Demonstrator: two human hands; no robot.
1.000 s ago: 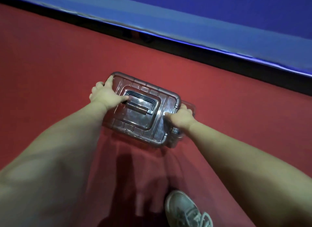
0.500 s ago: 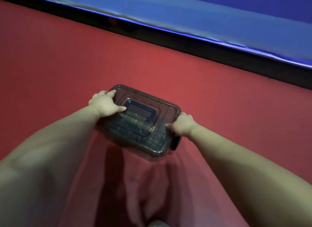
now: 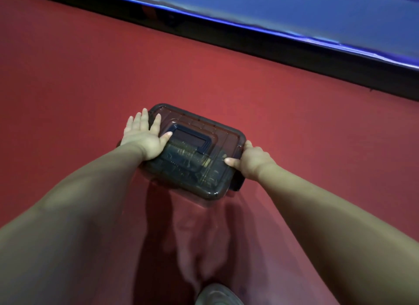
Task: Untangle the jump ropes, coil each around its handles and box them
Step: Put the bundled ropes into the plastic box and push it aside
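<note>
A dark see-through plastic box (image 3: 199, 166) with its lid on lies on the red floor in the middle of the head view. The lid has a dark blue carry handle (image 3: 192, 139) folded flat. Coiled rope shows dimly through the lid. My left hand (image 3: 145, 136) lies flat on the lid's left end, fingers straight and spread. My right hand (image 3: 251, 158) grips the box's right end, thumb on top of the lid, fingers curled over the edge near a side latch (image 3: 238, 186).
Red floor (image 3: 90, 77) surrounds the box. A black strip (image 3: 272, 48) and a blue padded mat (image 3: 294, 14) run along the far side. The toe of a grey shoe (image 3: 217, 295) shows at the bottom edge.
My left hand has let go of the box's left edge and opened flat onto the lid. The box has gone from lifted and tilted to lying on the floor.
</note>
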